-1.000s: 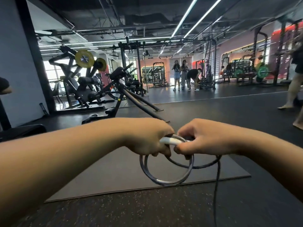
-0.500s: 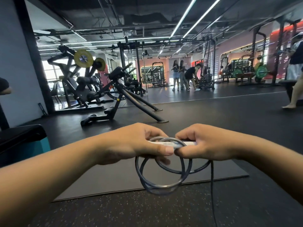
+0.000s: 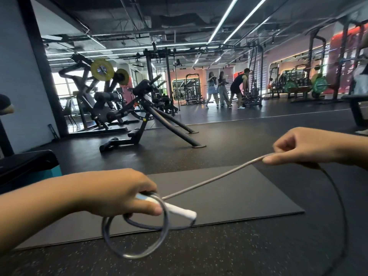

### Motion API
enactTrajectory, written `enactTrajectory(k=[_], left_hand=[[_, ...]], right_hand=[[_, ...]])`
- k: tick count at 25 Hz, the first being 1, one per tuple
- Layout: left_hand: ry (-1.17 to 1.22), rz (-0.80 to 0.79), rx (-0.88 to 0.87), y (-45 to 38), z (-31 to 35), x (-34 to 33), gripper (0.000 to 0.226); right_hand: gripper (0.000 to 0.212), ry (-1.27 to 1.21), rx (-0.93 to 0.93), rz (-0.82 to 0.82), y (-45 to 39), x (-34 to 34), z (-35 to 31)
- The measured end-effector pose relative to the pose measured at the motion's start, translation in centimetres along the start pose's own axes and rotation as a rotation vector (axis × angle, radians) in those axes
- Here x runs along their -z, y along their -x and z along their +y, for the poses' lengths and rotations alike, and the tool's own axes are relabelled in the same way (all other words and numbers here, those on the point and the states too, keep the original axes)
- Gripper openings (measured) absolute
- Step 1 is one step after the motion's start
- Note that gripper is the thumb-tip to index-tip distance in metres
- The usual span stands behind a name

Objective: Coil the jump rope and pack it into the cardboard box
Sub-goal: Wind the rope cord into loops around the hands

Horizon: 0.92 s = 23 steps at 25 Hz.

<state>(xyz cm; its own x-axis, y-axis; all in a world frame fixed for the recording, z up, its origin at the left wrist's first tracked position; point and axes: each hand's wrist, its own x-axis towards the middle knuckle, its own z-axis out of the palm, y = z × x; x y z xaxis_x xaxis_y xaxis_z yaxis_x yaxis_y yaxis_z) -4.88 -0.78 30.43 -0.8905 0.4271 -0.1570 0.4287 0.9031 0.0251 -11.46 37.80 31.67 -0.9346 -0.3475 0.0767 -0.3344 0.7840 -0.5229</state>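
Observation:
My left hand (image 3: pixel 119 191) grips the jump rope's white handle (image 3: pixel 175 210) together with a few grey loops of the rope (image 3: pixel 135 238) hanging below it. From the loops a straight stretch of the jump rope (image 3: pixel 215 178) runs up and right to my right hand (image 3: pixel 304 145), which pinches it between thumb and fingers. Past that hand the rope falls in a long dark arc at the right edge. No cardboard box is in view.
A dark mat (image 3: pixel 219 198) lies on the speckled gym floor under my hands. A black bench with a teal base (image 3: pixel 29 166) stands at the left. An angled exercise frame (image 3: pixel 151 120) and weight machines stand beyond; three people (image 3: pixel 225 90) stand far back.
My hands were together at the handle; now the right hand has slid out to the right along the rope, drawing a length taut. The left hand dropped lower with the loops.

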Motion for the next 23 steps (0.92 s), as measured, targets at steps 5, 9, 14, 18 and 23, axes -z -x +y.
enactTrajectory(k=[5,9,14,18,23], left_hand=[[0.663,0.193,0.018,0.6,-2.6,-1.9,0.039],[1.138,0.512,-0.029,-2.8,0.3,-3.3,0.045],[1.236,0.881,0.154,-7.4,5.6,-3.3,0.052],[1.511,0.924,0.182,-9.2,9.1,-3.3,0.070],[1.955,0.838,0.172,-9.1,12.1,-2.4,0.061]], right_hand=[[0.045,-0.434,-0.047,0.247,-0.6,-2.1,2.6],[0.031,-1.013,0.064,0.090,-2.0,-8.4,-0.3],[0.096,-1.207,0.272,0.013,-1.7,-15.1,-6.7],[0.060,-1.239,0.360,0.261,-1.7,-17.9,-10.2],[0.040,-1.470,0.274,0.410,-1.7,-17.9,-11.5]])
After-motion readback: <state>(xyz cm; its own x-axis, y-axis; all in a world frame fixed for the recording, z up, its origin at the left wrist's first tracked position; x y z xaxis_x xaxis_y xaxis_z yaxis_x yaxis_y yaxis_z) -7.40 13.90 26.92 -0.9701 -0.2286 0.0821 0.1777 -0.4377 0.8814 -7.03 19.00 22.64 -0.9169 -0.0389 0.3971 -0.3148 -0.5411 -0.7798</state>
